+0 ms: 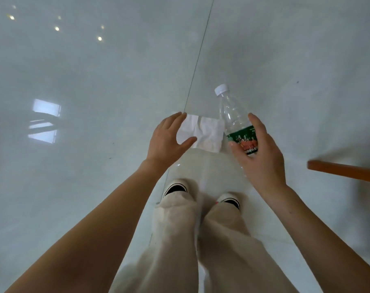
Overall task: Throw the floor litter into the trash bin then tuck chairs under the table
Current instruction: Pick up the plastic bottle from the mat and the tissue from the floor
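1. On the far left, the glossy tiled floor (95, 81) shows only reflections. No trash bin, table or whole chair is in view.
2. The left hand (169, 138) is spread wide, thumb apart from the fingers, over the left edge of a white tissue (205, 132). The tissue lies flat just beyond the person's shoes. I cannot tell whether the hand touches it, and it is not yet picked up.
3. Just right of the tissue is a plastic bottle (232, 115), its white cap pointing away. The right hand (262, 157) curls round its green-labelled part. Whether the bottle is off the floor is unclear.
4. At the right edge is an orange-brown wooden bar (345, 171), perhaps part of a chair.
5. My judgement: gathering the litter has barely begun, and binning it and tucking the chairs both remain.
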### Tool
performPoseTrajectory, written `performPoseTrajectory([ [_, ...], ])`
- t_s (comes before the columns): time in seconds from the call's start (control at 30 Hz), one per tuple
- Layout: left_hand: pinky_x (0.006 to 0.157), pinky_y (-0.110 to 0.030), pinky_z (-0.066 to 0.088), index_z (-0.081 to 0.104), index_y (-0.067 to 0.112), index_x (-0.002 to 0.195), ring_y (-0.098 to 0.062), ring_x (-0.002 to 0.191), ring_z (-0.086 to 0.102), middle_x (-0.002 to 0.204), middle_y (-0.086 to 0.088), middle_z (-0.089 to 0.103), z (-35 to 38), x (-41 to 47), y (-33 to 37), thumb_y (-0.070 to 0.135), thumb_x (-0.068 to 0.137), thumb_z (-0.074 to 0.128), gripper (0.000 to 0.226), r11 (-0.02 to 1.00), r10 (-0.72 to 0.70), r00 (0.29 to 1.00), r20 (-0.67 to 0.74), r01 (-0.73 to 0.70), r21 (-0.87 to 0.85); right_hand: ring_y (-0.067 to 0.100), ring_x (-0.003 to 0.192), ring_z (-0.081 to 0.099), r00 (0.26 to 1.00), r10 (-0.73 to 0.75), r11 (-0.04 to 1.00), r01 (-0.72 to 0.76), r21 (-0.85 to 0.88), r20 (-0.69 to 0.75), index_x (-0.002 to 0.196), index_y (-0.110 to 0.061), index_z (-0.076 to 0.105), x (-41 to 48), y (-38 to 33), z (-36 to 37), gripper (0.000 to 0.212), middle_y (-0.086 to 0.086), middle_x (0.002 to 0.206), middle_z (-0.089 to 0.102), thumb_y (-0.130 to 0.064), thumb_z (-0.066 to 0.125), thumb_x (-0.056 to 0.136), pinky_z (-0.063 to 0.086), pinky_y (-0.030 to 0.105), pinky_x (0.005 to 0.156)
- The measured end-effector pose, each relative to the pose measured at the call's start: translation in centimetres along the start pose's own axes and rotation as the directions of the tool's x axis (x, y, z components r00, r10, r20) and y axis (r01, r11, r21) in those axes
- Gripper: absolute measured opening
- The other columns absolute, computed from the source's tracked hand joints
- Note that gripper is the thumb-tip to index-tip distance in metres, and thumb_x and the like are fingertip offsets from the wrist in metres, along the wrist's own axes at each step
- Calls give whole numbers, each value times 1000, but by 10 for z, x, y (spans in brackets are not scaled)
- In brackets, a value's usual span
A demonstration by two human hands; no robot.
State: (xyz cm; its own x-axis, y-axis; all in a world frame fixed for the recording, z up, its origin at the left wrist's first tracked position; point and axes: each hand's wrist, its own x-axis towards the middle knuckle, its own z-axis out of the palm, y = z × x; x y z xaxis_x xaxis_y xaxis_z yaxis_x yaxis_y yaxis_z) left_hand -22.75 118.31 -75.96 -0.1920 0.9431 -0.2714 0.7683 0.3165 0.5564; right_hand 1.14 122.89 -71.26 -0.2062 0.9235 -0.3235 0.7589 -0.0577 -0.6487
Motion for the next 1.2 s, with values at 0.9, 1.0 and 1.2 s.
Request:
performPoseTrajectory([
  [0.9, 71, -4, 34, 66, 9, 112, -10, 80, 52, 94, 1, 59, -41, -4, 47, 19, 87, 68, 27, 954, -111, 993, 38, 117, -276, 1, 100, 62, 995, 103, 974, -98, 205, -13, 143, -43, 33, -13, -31, -33, 66, -18, 128, 57, -45, 67, 87, 47, 5, 76],
  [1.0, 71, -3, 35, 67, 11, 112, -8, 78, 51, 95, 0, 62, -131, -30, 106, 23, 87, 68, 28, 946, -135, 990, 51, 144, -292, -5, 104, 60, 994, 105, 958, -90, 272, -38, 143, -44, 34, -46, -99, -101, 66, -36, 121, 52, -43, 68, 87, 50, 12, 82],
  [1.2, 70, -1, 34, 67, 16, 111, 0, 76, 49, 91, 6, 60, -354, -83, 252, 32, 87, 68, 29, 959, -16, 1000, 2, 16, -281, 0, 101, 63, 989, 59, 945, -12, 327, -135, 142, -47, 36, -111, -271, -270, 70, -12, 128, 61, -60, 64, 79, 47, 5, 78],
])
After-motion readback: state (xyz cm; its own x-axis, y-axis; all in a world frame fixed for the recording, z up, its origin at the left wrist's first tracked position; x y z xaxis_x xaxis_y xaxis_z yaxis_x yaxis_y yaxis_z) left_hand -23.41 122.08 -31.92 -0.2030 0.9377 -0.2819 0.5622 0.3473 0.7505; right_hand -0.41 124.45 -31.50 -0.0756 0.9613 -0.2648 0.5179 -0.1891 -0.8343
